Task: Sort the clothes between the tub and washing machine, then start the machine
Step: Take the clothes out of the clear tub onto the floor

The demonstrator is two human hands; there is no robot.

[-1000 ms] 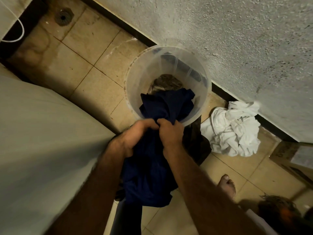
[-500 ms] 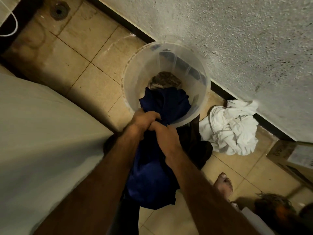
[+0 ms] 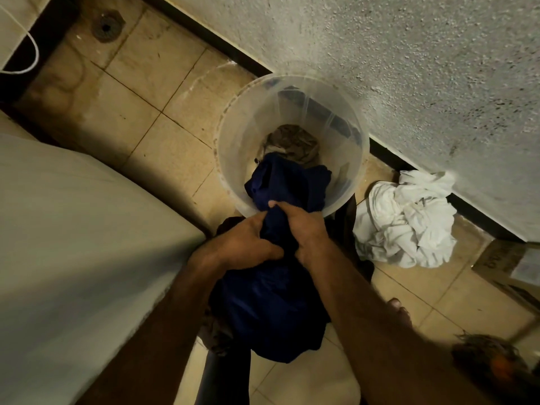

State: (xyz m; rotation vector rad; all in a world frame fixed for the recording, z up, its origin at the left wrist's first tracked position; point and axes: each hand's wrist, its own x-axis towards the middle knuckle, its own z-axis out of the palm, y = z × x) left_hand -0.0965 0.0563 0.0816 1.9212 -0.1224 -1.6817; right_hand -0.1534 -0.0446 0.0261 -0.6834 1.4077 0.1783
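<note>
A clear plastic tub (image 3: 233, 133) stands on the tiled floor against the wall. A brownish garment (image 3: 292, 141) lies at its bottom. A dark blue garment (image 3: 271, 311) hangs over the tub's near rim, part of it inside the tub and part hanging down outside. My left hand (image 3: 242, 244) and my right hand (image 3: 304, 229) both grip it, bunched, just in front of the rim. The pale body of the washing machine (image 3: 73, 244) fills the left side. Dark clothes (image 3: 347, 226) lie on the floor under my hands, mostly hidden.
A crumpled white cloth pile (image 3: 406, 223) lies on the floor right of the tub by the wall. A cardboard box (image 3: 511, 264) sits at the right edge. My bare foot (image 3: 400, 311) is lower right. A floor drain (image 3: 106, 24) is far upper left.
Both hands have stayed on the blue garment and regripped it closer together in front of the tub's rim. The view has shifted slightly.
</note>
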